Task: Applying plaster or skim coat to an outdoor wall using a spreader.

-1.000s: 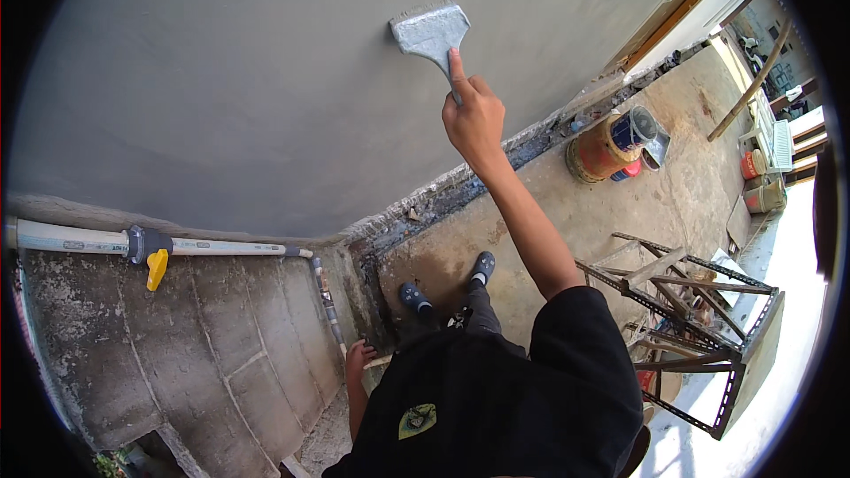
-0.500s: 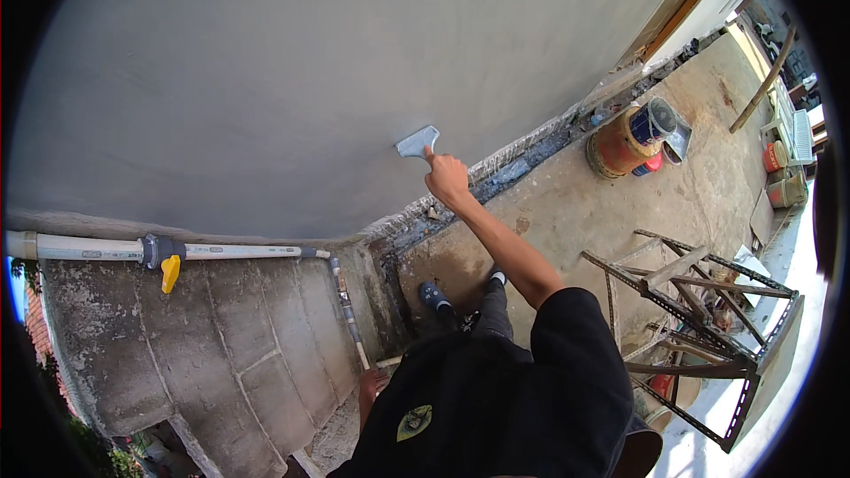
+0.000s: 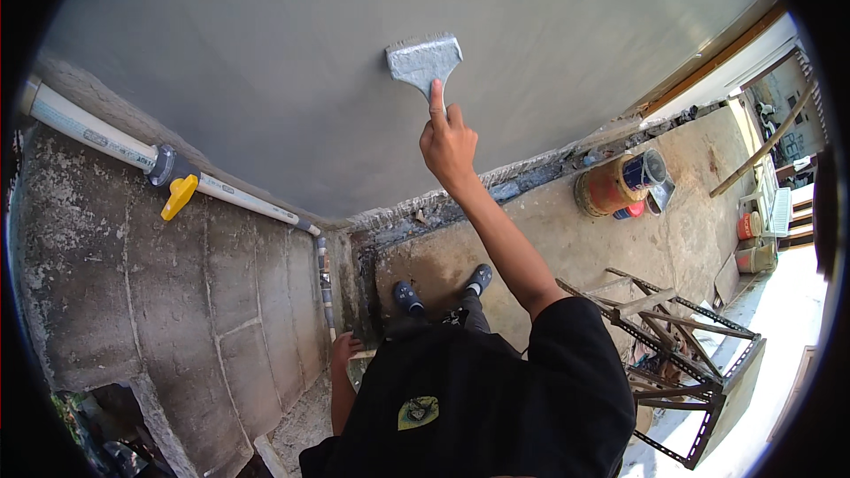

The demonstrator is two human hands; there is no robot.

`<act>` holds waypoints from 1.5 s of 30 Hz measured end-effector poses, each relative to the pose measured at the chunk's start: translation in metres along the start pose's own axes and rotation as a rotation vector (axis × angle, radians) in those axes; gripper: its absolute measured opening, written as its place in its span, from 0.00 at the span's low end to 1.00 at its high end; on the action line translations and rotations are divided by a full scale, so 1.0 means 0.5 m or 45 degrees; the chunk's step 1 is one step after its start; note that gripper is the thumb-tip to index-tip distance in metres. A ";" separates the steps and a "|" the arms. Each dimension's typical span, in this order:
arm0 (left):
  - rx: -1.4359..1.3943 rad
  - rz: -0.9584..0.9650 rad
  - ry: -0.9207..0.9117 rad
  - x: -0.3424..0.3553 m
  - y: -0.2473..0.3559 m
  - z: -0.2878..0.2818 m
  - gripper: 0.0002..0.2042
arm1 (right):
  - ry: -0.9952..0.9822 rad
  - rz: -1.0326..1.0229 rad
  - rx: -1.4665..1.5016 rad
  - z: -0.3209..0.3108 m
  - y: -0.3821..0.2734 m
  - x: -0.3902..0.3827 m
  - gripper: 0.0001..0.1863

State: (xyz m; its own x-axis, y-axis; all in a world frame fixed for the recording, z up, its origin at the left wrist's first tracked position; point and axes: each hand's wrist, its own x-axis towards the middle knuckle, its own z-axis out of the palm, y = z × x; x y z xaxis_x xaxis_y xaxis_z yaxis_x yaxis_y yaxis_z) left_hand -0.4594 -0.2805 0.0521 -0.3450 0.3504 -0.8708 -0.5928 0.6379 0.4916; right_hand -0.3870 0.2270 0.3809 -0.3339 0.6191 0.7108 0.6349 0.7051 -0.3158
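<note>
One wide, blue-grey brush point(image 3: 425, 60) is higher on the smooth grey plaster wall point(image 3: 266, 80) than half a second ago; strokes seem to run up and down.
Left to right: one white plastic pipe point(image 3: 93, 134) with one yellow-handled valve point(image 3: 180, 196); left hand point(image 3: 343, 348), too small to tell whether it grips; two blue-grey clogs point(image 3: 407, 296) on the concrete floor point(image 3: 567, 248), near the wall's lower edge; right hand point(image 3: 450, 146) closed around the brush's handle; one dark-blue bucket point(image 3: 639, 171).
</note>
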 end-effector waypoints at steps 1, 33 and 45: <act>-0.027 0.008 0.008 0.000 -0.003 -0.003 0.20 | -0.017 0.027 -0.023 0.034 0.010 -0.046 0.41; 0.038 0.150 -0.176 0.071 0.074 0.015 0.19 | -0.524 0.178 -0.158 -0.076 -0.202 -0.017 0.33; 0.101 0.169 -0.260 0.082 0.098 0.058 0.19 | -0.201 -0.157 0.017 -0.267 -0.469 0.270 0.28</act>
State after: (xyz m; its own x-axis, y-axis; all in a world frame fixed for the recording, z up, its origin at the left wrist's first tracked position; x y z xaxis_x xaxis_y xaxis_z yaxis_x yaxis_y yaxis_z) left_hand -0.4815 -0.2151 0.0401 -0.2571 0.5608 -0.7870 -0.4901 0.6262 0.6063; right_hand -0.4878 0.0993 0.6348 -0.5146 0.5735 0.6374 0.5737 0.7828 -0.2412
